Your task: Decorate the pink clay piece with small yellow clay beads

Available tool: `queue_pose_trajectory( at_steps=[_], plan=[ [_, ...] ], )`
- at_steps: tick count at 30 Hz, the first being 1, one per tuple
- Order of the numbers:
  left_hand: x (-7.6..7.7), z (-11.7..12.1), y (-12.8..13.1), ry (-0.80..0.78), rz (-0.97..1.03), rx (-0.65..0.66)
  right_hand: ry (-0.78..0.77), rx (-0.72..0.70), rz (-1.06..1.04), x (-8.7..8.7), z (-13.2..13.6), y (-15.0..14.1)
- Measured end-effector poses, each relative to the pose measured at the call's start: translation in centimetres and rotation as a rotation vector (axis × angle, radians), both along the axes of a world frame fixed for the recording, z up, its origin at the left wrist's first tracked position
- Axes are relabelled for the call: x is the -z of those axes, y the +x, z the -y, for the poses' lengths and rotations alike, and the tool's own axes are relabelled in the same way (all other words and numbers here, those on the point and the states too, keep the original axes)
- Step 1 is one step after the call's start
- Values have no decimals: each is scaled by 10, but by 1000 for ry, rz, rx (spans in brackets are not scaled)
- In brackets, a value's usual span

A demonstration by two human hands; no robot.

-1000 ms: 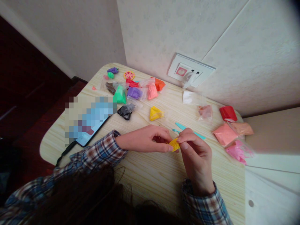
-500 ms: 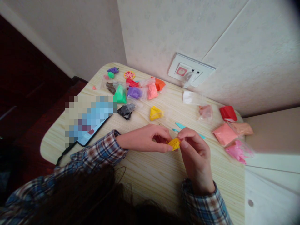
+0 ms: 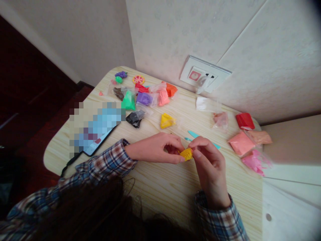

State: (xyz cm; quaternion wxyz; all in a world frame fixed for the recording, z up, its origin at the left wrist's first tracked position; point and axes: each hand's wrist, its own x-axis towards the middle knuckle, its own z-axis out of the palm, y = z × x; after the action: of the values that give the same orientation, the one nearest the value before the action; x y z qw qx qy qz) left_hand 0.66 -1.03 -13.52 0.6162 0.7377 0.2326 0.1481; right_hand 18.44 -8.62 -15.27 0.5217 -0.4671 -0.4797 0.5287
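Note:
A small yellow clay piece (image 3: 186, 154) with a bumpy, textured surface is held up between both hands over the table. My left hand (image 3: 160, 149) pinches its left side between thumb and fingers. At its right end, the thumb and fingertips of my right hand (image 3: 209, 167) close on it, hiding that end. Just beyond the fingers lie a turquoise clay knife (image 3: 194, 134), partly covered by my right hand, and a smaller turquoise tool (image 3: 188, 139). A bag of yellow clay (image 3: 167, 121) rests farther back on the table.
Several bags of coloured clay, among them a black one (image 3: 135, 118) and a red one (image 3: 245, 121), lie around the wooden table (image 3: 155, 194). A phone (image 3: 102, 130) with a strap is at left. Finished-looking purple grapes (image 3: 121, 74) sit at the back. A socket (image 3: 205, 75) is on the wall.
Both hands stay almost in place on the yellow clay piece. My right index finger has shifted slightly left over its top. Nothing else has visibly moved.

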Motion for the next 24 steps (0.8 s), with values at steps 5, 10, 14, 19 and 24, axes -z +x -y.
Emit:
queue_pose_trajectory(
  at_steps=[5, 10, 14, 19, 24],
  plan=[
    [-1, 0, -1, -58, 60, -47, 93, -18, 158, -3, -2, 5],
    [1, -1, -1, -78, 67, -76, 162, -15, 238, -6, -4, 7],
    [0, -3, -3, -31, 75, -127, 175, 110, 229, -4, -4, 12],
    [0, -8, -6, -62, 28, -248, 174, 222, 347, -2, -4, 18],
    [3, -7, -4, -337, 136, -388, 185, 181, 447, 2, -7, 9]
  ],
)
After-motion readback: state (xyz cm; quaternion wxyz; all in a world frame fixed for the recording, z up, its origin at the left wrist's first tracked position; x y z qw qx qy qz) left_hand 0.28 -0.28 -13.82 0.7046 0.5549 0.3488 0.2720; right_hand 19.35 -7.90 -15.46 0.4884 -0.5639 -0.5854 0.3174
